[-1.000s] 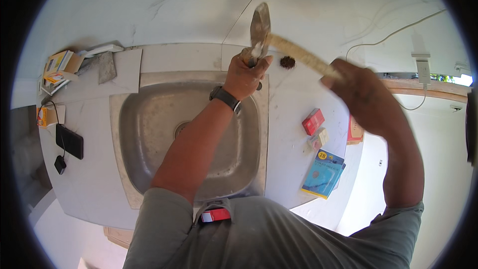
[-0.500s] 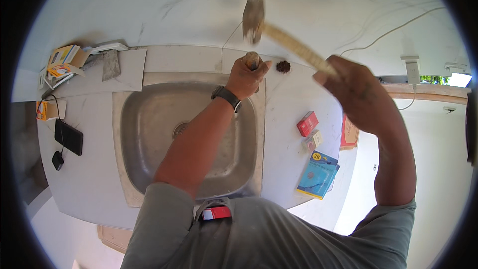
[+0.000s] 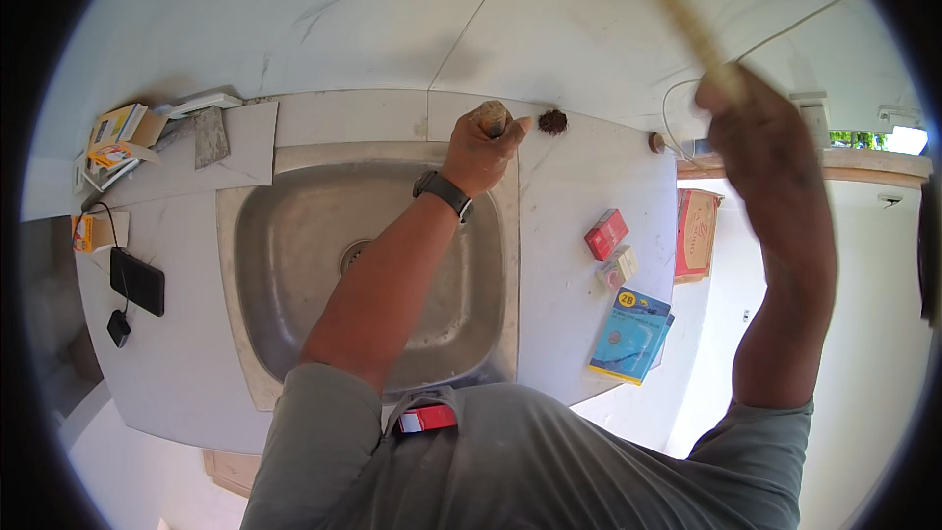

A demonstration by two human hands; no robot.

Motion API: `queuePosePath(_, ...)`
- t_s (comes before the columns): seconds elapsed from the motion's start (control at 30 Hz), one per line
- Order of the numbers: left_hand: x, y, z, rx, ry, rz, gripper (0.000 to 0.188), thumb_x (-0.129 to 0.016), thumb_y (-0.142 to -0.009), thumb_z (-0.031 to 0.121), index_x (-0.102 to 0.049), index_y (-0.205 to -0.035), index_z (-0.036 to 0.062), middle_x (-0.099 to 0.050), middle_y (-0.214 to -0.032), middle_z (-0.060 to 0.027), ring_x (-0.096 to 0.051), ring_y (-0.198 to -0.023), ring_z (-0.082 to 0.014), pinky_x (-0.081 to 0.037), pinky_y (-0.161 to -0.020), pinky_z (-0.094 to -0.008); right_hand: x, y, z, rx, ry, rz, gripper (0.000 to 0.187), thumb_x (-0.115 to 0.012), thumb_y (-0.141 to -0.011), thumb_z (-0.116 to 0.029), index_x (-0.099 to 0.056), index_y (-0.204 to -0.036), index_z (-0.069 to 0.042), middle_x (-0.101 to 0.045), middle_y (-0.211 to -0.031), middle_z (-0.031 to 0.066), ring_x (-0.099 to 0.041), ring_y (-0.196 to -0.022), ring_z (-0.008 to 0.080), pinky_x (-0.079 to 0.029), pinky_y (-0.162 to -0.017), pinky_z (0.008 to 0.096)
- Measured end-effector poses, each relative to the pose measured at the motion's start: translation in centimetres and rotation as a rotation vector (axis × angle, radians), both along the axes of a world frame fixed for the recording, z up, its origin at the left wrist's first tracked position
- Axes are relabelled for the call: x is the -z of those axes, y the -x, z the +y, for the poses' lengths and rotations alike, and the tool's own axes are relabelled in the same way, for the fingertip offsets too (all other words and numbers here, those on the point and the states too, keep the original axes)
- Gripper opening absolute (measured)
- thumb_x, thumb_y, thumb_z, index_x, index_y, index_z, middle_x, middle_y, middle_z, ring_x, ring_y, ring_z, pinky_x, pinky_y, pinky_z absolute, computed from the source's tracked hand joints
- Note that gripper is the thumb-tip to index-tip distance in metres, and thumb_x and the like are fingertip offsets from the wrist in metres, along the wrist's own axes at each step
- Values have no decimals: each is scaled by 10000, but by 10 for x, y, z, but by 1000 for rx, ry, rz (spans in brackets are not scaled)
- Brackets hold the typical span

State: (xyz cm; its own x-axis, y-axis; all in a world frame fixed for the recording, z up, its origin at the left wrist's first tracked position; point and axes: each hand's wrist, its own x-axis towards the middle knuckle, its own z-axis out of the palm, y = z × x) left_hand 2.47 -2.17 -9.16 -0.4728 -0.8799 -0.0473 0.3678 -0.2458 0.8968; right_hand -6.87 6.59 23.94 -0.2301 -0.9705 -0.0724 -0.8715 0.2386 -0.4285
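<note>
Beyond the far right corner of the sink, my left hand (image 3: 481, 152) is wrapped around an upright chisel-like tool (image 3: 493, 116). Only its worn, rounded top end shows above my fist; its lower part is hidden under my hand. Raised high on the right, my right hand (image 3: 760, 128) grips a hammer (image 3: 677, 15) by its pale wooden handle. The handle is blurred by motion, and the hammer head is mostly cut off at the top edge. A dark brown crumbly clump (image 3: 552, 122) lies on the counter just right of my left hand.
The steel sink (image 3: 232, 265) lies under my left forearm. To the right are a red box (image 3: 606, 234), a small pale box (image 3: 618, 267) and a blue packet (image 3: 630, 339). At left lie a black phone-like device (image 3: 137, 282) and an opened carton (image 3: 123, 130). A wall rises behind.
My right hand has swung the hammer up and to the right, away from the tool in my left hand. The left hand stays nearly in place.
</note>
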Motion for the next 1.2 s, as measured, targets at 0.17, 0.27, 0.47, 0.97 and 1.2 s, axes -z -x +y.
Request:
queuePosePath(0.17,-1,-4,2,25,-5,4,378,-784,-924,277,-524,-708,107,-497,-617,47,-464,-570,-57,-393,-512,-262,48,-7,12,-236,-134,478,226,-562,-1033,-236,-624,-1147,-52,-619,-987,152,-612,-767,319,-479,-774,432)
queuePosePath(0.27,-4,-3,7,5,79,-29,382,-783,-927,283,-522,-707,110,-489,-611,52,-443,-567,-53,-375,-505,-257,52,-5,15,-115,-332,371,314,-548,-1048,-316,-596,-1015,-7,-614,-849,200,-637,-745,373,-501,-767,453)
queuePosePath(0.47,0,-2,5,72,-18,7,389,-782,-924,286,-516,-714,95,-475,-613,62,-422,-564,-51,-365,-505,-263,18,-14,18,281,236,-96,429,-561,-1040,-438,-544,-891,-37,-489,-673,1,-438,-618,89,-391,-565,281)
queuePosePath(0.97,-16,-10,4,85,126,-117,295,-769,-918,221,-555,-780,71,-515,-653,40,-429,-621,-74,-401,-581,-274,117,74,102,256,132,-532,433,-553,-1047,-462,-556,-994,-32,-425,-607,-53,-366,-491,27,-309,-442,213)
queuePosePath(1.2,-22,-44,0,170,17,116,194,-762,-887,76,-589,-800,63,-592,-795,-23,-563,-789,-143,-476,-834,-377,239,87,163,686,-275,-660,399,-637,-1011,-444,-541,-907,-71,-464,-624,-42,-398,-475,41,-326,-431,222)
